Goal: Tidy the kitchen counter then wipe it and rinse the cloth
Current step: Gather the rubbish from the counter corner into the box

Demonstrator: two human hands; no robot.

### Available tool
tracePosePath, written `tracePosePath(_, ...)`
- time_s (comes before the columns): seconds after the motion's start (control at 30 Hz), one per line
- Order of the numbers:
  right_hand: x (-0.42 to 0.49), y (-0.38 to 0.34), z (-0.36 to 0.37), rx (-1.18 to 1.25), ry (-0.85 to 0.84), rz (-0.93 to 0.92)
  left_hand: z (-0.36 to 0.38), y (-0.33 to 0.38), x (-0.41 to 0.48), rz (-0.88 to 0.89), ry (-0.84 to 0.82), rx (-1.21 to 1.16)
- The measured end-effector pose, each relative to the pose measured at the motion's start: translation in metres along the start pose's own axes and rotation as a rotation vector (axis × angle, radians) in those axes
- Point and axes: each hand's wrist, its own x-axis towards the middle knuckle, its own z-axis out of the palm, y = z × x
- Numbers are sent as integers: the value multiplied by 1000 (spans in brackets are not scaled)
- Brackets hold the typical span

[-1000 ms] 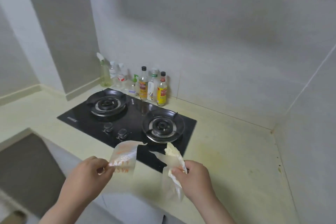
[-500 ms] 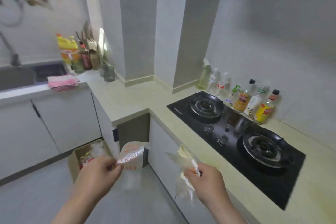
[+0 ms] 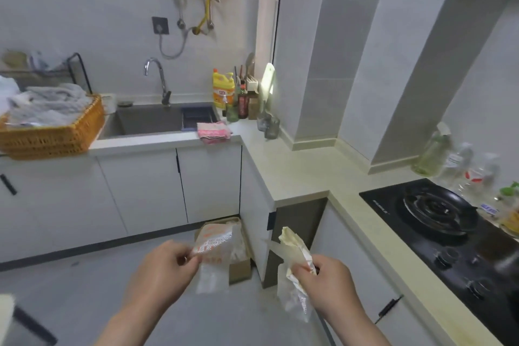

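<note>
Head view: both hands are low, near 6 o'clock, over the grey floor in front of the white cabinets.
Left hand (image 3: 165,270): thumb and fingers pinch the top edge of the printed wrapper.
Printed wrapper (image 3: 214,247): clear plastic with orange print, hanging down from that pinch.
Right hand (image 3: 328,281): fingers are curled round the crumpled wrapper.
Crumpled wrapper (image 3: 292,244): a pale bunch sticks up above the fist and a clear tail hangs below it.
Cardboard box (image 3: 240,267): on the floor at the cabinet corner, just past the printed wrapper, toward 12 o'clock from the hands. It is open on top, and I cannot make out what is inside.
Surface (image 3: 295,171): pale and L-shaped, running from 10 o'clock round the corner to 3 o'clock.
Pink cloth (image 3: 213,132): folded on the front edge of the surface just beside the sink, near 11 o'clock, well apart from both hands.
Sink (image 3: 151,121): dark basin, with a chrome tap (image 3: 157,76) behind it.
Hob (image 3: 438,222): black, set into the surface at 3 o'clock.
Spray bottles (image 3: 449,160): a blurred row against the wall behind the hob.
Yellow jug (image 3: 223,90): in the corner past the sink, among darker bottles.
Wicker basket (image 3: 56,135): at 9 o'clock, heaped with grey cloth.
</note>
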Motion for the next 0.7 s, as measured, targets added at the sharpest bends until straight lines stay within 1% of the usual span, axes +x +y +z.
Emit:
tracePosePath(0.27,62,-13,24,-8,-82,-66,4,-2,38,-64,38,53)
tracePosePath(0.53,161,-21,32,-13,-157,-103,22,20,98,-128,52,79)
tracePosePath(0.7,203,-33,30,3,-193,-141,28,32,126,-159,70,104)
